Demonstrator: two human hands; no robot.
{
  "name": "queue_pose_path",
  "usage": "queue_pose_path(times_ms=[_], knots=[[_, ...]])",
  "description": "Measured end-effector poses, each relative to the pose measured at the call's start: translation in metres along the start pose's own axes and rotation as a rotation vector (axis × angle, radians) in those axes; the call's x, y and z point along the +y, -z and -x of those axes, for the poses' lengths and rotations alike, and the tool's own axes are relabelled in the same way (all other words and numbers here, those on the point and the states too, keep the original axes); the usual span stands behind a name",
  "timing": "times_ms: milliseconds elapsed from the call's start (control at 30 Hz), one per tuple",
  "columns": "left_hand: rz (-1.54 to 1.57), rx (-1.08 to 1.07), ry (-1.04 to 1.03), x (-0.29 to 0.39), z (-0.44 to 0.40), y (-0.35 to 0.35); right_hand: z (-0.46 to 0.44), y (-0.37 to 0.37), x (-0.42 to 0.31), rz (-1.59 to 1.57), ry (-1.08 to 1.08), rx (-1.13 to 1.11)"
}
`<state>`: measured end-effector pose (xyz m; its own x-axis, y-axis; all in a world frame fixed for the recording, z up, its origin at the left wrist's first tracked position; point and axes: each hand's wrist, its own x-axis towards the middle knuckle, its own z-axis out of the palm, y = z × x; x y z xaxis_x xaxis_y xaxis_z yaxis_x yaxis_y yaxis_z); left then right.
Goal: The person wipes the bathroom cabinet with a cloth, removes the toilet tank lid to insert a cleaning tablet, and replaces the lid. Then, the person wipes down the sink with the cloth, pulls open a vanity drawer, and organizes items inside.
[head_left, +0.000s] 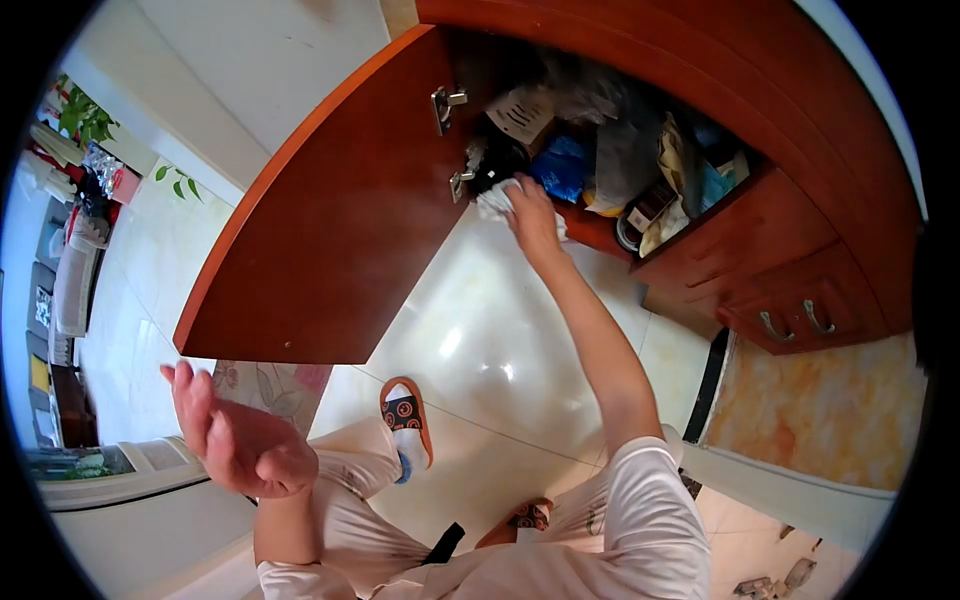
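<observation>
My right hand (532,212) is closed on a crumpled white cloth (494,203) at the lower front edge of the wooden cabinet (700,230). Right behind it, inside the cabinet, are a blue plastic bag (562,168) and dark items too shadowed to name. To the left the cabinet door (330,220) stands wide open on two metal hinges. My left hand (245,440) is raised, palm up with its fingers apart, holding nothing. It is below the door's lower left corner.
Grey plastic bags (625,150), a white labelled box (522,112) and a small dark box (652,205) crowd the cabinet. Lower right is a small door with two handles (795,320). My slippered foot (405,420) stands on the glossy tiles (480,330).
</observation>
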<state>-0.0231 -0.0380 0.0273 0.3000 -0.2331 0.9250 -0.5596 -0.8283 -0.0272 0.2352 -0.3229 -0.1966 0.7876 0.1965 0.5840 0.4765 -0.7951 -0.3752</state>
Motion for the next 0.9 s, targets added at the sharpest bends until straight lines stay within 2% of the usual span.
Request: queue_pose_path(times_ms=[33,133,200,367,500,633,767,800,900], knots=[[-0.029,0.008,-0.039,0.0,0.001,0.002,0.012,0.011,0.007,0.003,0.058,0.012],[0.01,-0.073,-0.074,0.007,0.018,0.007,0.039,0.055,0.011,0.16,-0.047,0.015],[0.12,-0.125,-0.098,0.013,0.029,0.007,0.045,0.057,0.015,0.155,-0.03,-0.027],[0.335,-0.407,0.062,0.034,0.019,0.004,-0.001,0.023,0.024,0.171,0.034,0.05],[0.439,-0.503,0.08,0.046,0.006,-0.014,-0.019,0.009,0.018,0.123,-0.057,-0.048],[0.501,-0.527,0.059,0.051,0.002,-0.031,0.013,0.034,0.02,0.053,0.163,-0.022],[0.533,-0.575,0.12,0.049,-0.005,-0.042,0.047,0.068,0.039,0.163,-0.013,-0.125],[0.552,-0.574,0.135,0.05,-0.003,-0.045,0.049,0.073,0.039,0.165,-0.026,-0.073],[0.614,-0.598,0.16,0.058,0.004,-0.056,0.038,0.048,0.027,0.093,-0.158,-0.096]])
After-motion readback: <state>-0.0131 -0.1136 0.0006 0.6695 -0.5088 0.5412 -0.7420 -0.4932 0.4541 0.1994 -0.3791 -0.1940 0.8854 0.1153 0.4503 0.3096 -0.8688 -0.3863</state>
